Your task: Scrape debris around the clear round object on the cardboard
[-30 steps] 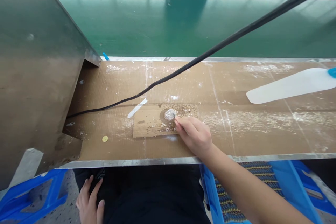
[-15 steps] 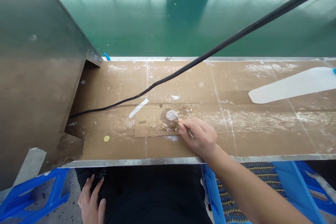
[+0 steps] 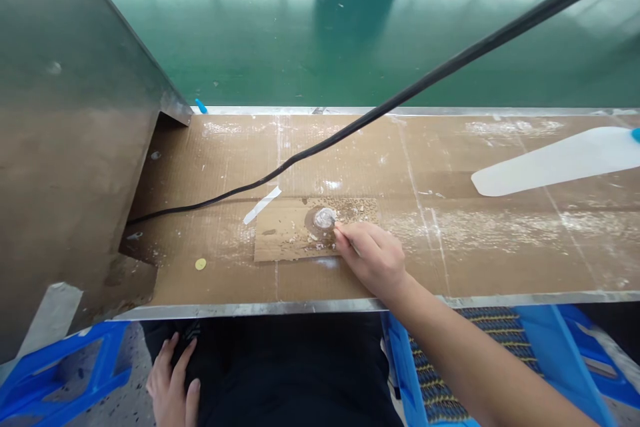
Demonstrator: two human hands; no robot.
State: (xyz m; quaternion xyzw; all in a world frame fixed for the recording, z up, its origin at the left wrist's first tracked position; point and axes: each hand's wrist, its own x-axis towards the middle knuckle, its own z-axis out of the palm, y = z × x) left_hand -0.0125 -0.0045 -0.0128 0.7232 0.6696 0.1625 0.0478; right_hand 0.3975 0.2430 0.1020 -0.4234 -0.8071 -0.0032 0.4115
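Note:
My right hand [image 3: 373, 257] pinches a thin stick-like tool whose kind I cannot make out; most of it is hidden in the fingers. Its tip touches the edge of a whitish blob of paste [image 3: 325, 217]. That blob lies on a small cardboard piece [image 3: 273, 243], spotted with crumbs and a damp-looking ring around the paste. Below the bench edge, my left hand [image 3: 173, 380] rests on my dark-clothed thigh, fingers apart and holding nothing.
A black cable [image 3: 350, 137] crosses above the cardboard-covered bench [image 3: 225, 160]. Nearby lie a white strip [image 3: 263, 205], a yellow disc [image 3: 201, 264] and a long white blade-like piece [image 3: 550, 161]. A metal panel [image 3: 65, 147] stands left; a blue crate [image 3: 555, 347] sits below right.
My right hand has shifted slightly left and up at the paste, and the tool's light-coloured end no longer shows below the fingers. My left hand stays on the thigh.

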